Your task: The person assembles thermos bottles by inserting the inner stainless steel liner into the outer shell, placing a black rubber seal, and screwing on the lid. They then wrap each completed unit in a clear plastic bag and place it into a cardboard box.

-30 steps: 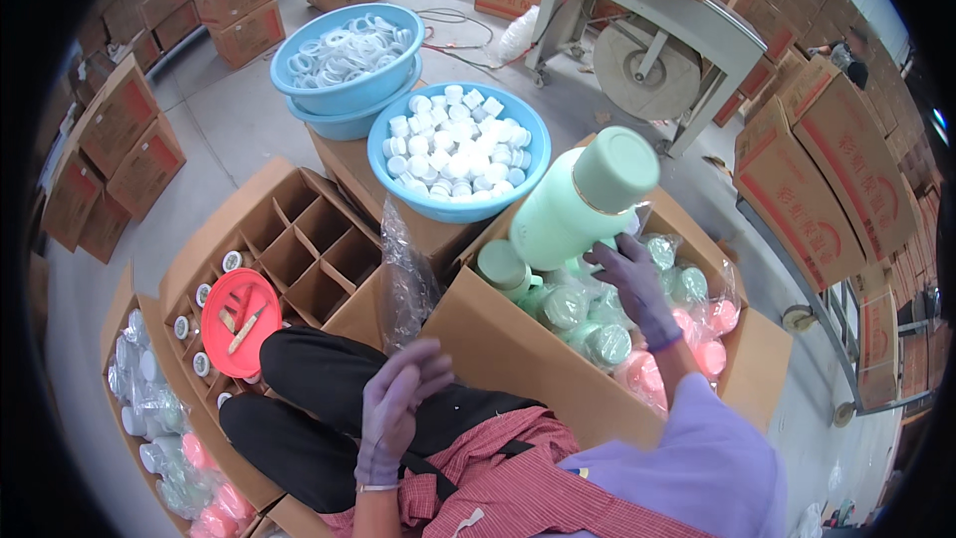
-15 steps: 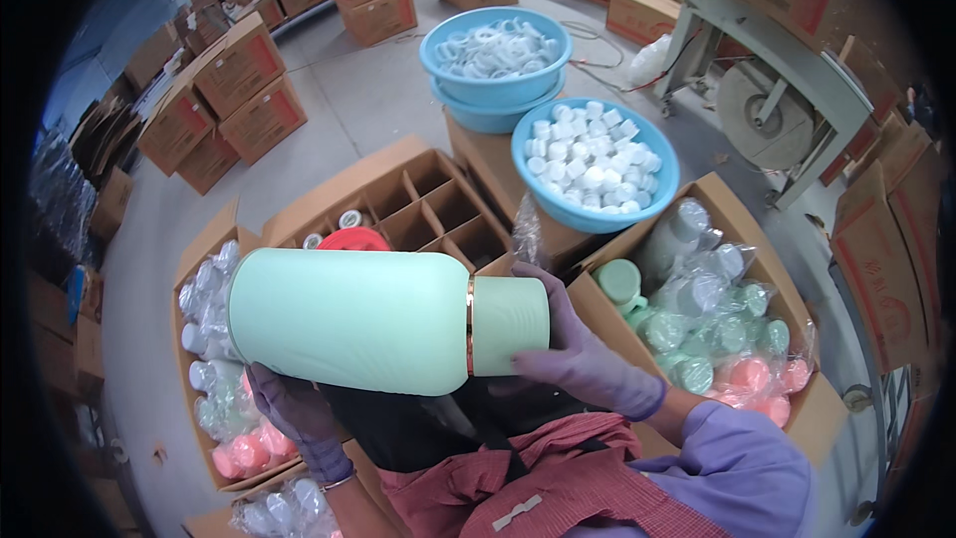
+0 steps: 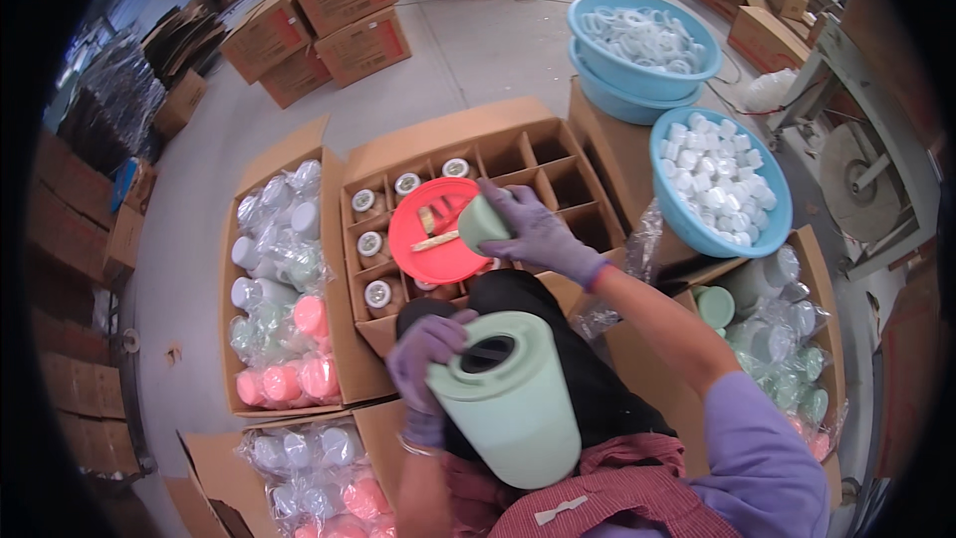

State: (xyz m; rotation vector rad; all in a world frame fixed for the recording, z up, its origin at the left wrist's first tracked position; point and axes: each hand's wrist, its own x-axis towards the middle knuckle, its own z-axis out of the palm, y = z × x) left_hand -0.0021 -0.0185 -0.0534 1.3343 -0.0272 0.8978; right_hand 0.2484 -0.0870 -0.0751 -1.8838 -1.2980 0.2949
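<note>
My left hand (image 3: 426, 364), in a purple glove, grips a mint-green flask body (image 3: 518, 418) near its top rim. The body is tilted over my lap, and a dark round opening shows in its upper end. My gloved right hand (image 3: 543, 229) is closed on a mint-green cup-shaped lid (image 3: 485, 221), apart from the body. That lid is over the right side of a red round plate (image 3: 428, 264), which rests on a divided carton (image 3: 358, 284). On the plate lie a pale strip (image 3: 435, 241) and some small pieces I cannot make out.
Silver-topped glass liners (image 3: 370, 243) stand in several carton cells. Boxes of bagged white, green and pink cups (image 3: 279, 379) flank me on the left, with another box (image 3: 787, 339) at the right. Blue basins hold white caps (image 3: 712, 179) and pale rings (image 3: 642, 40). Stacked cartons (image 3: 363, 45) stand farther back.
The lid has come off the flask body. My right hand has carried it forward over the red plate, while the body has swung from level to tilted over my lap. The view has shifted left.
</note>
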